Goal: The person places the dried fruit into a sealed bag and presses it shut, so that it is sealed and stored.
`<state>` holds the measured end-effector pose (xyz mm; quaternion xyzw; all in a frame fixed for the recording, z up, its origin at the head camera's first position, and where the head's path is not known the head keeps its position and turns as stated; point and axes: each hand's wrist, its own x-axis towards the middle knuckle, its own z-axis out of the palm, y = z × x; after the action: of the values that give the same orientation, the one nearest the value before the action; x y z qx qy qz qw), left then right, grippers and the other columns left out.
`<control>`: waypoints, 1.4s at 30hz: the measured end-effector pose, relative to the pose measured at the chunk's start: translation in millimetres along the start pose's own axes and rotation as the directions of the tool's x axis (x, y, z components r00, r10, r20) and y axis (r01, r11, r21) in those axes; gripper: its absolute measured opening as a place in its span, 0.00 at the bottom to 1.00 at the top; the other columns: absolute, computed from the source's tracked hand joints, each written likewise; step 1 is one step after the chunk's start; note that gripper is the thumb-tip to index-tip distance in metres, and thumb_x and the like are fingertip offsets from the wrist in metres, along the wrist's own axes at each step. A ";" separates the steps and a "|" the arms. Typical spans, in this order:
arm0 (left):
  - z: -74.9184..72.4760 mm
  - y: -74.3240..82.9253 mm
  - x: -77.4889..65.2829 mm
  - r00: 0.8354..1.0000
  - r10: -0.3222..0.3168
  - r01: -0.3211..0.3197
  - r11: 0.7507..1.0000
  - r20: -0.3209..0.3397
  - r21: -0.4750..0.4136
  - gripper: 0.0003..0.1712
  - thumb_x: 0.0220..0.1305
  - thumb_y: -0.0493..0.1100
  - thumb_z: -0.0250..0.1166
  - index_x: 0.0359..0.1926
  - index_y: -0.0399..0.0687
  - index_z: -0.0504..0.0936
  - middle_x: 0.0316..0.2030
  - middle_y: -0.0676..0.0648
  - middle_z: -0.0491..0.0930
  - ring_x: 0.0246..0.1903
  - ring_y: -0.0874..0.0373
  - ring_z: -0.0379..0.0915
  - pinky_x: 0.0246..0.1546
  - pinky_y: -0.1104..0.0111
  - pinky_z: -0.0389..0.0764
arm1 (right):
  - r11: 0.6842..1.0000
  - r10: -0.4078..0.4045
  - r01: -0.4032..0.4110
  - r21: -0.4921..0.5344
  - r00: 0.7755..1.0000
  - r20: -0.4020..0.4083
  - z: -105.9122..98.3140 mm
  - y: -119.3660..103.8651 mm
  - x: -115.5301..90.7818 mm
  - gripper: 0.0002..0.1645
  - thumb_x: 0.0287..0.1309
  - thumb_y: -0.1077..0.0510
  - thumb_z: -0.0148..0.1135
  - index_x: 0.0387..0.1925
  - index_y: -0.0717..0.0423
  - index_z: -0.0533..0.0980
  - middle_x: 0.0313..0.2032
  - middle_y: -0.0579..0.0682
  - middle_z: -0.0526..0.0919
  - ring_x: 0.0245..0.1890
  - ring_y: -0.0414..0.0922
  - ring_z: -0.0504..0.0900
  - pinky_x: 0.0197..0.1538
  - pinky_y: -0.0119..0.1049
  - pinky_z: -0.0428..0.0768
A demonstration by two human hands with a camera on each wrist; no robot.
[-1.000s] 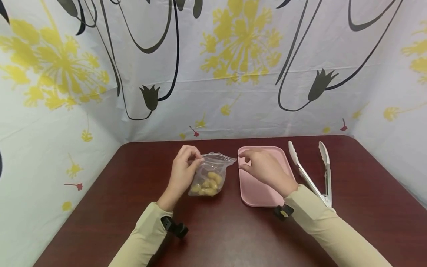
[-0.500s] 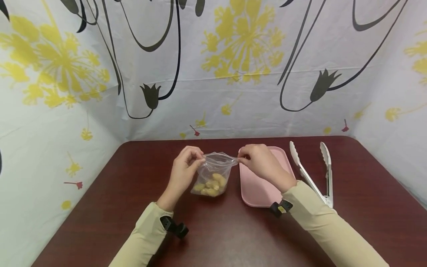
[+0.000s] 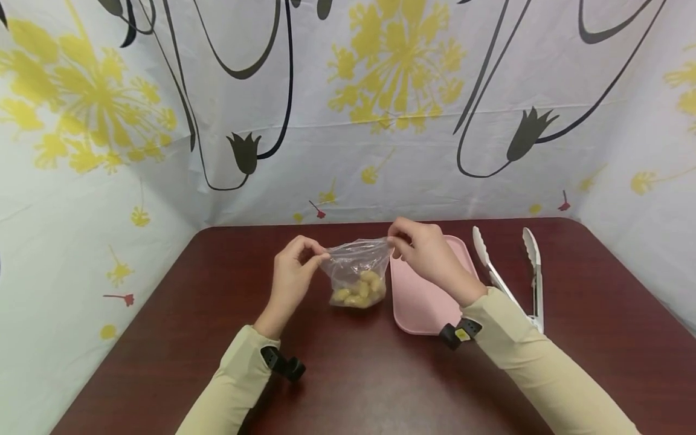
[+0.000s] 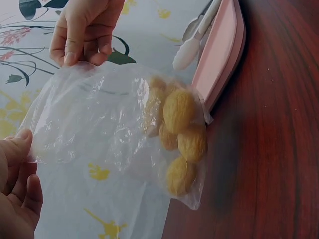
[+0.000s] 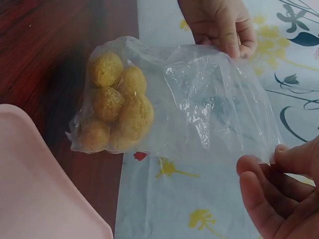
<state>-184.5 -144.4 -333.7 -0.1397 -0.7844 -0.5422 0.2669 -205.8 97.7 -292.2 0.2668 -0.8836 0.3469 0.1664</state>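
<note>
A clear zip bag (image 3: 345, 269) is held up by its top edge between my two hands, its mouth side drawn taut. Several oval, wrinkled yellow-brown lumps (image 4: 179, 112) lie gathered at its bottom. My left hand (image 3: 292, 275) pinches the left top corner between thumb and forefinger. At the opposite corner, my right hand (image 3: 432, 257) pinches the bag the same way, its wrist over the pink tray. Both wrist views show the bag's top edge stretched from hand to hand, with the lumps' end (image 5: 107, 102) close over the table.
A pink tray (image 3: 421, 302) lies right of the bag, under my right forearm. Beside it, metal tongs (image 3: 535, 290) with pale tips lie spread on the dark red-brown table (image 3: 348, 374). Patterned white cloth (image 3: 326, 151) hangs behind and along both sides.
My right hand has come to the bag's right top corner and taken hold. The bag has been raised and spread, shifting slightly right; the lumps have settled along its bottom.
</note>
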 end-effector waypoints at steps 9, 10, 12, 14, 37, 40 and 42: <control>-1.4 -2.7 1.8 0.999 -0.020 0.022 0.999 -0.034 0.049 0.11 0.50 0.37 0.72 0.30 0.41 0.77 0.28 0.44 0.82 0.26 0.61 0.72 0.27 0.76 0.72 | 0.993 0.035 -0.035 0.110 0.999 -0.005 1.7 -2.3 3.5 0.04 0.61 0.63 0.60 0.30 0.56 0.75 0.20 0.48 0.82 0.21 0.41 0.82 0.27 0.31 0.79; -1.8 -3.0 1.7 0.999 -0.014 0.016 0.998 -0.032 0.055 0.11 0.50 0.37 0.72 0.30 0.41 0.77 0.28 0.44 0.82 0.25 0.61 0.72 0.27 0.76 0.72 | 0.992 0.039 -0.039 0.120 0.999 0.000 1.9 -2.2 3.5 0.04 0.61 0.63 0.60 0.30 0.56 0.75 0.20 0.48 0.82 0.21 0.41 0.82 0.27 0.31 0.79; -2.7 -4.1 1.8 1.000 0.000 0.002 0.998 -0.026 0.056 0.10 0.51 0.37 0.72 0.30 0.41 0.77 0.27 0.45 0.82 0.25 0.60 0.72 0.26 0.75 0.72 | 0.990 0.053 -0.055 0.129 0.998 0.014 2.3 -2.4 3.6 0.04 0.61 0.62 0.61 0.30 0.56 0.75 0.20 0.48 0.82 0.21 0.41 0.82 0.28 0.30 0.79; -3.1 -6.1 1.8 1.000 0.005 -0.004 0.998 -0.020 0.062 0.10 0.51 0.37 0.72 0.31 0.41 0.78 0.27 0.45 0.82 0.25 0.60 0.72 0.26 0.75 0.72 | 0.988 0.070 -0.074 0.134 0.997 0.033 2.5 -2.1 3.4 0.04 0.61 0.62 0.61 0.30 0.56 0.75 0.20 0.48 0.82 0.22 0.40 0.82 0.28 0.30 0.79; -1.0 -38.4 -8.1 0.758 -0.307 0.036 0.901 0.575 0.433 0.25 0.48 0.44 0.75 0.46 0.40 0.77 0.42 0.43 0.79 0.44 0.50 0.77 0.47 0.60 0.77 | 0.983 0.171 -0.175 0.051 0.983 0.066 7.3 8.9 5.5 0.03 0.55 0.59 0.67 0.31 0.53 0.84 0.23 0.50 0.85 0.21 0.37 0.80 0.27 0.33 0.75; 3.6 -47.8 -13.9 0.709 -0.349 -0.029 0.854 0.612 0.520 0.22 0.47 0.41 0.76 0.43 0.41 0.79 0.37 0.46 0.80 0.40 0.54 0.76 0.44 0.63 0.77 | 0.981 0.178 -0.182 0.059 0.982 0.065 7.9 9.4 5.6 0.02 0.55 0.59 0.67 0.31 0.53 0.84 0.22 0.50 0.84 0.21 0.37 0.79 0.27 0.34 0.75; 7.1 -51.5 -16.2 0.712 -0.361 -0.034 0.839 0.602 0.544 0.18 0.48 0.38 0.75 0.41 0.42 0.80 0.34 0.49 0.80 0.37 0.57 0.76 0.41 0.66 0.77 | 0.982 0.177 -0.181 0.057 0.982 0.062 8.1 9.4 5.5 0.02 0.55 0.59 0.67 0.31 0.53 0.84 0.22 0.50 0.84 0.21 0.38 0.79 0.27 0.34 0.75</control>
<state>-199.3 -155.9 -384.9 -0.1790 -0.9513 -0.2426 -0.0649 -216.6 95.9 -300.3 0.2009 -0.8971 0.3803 0.1009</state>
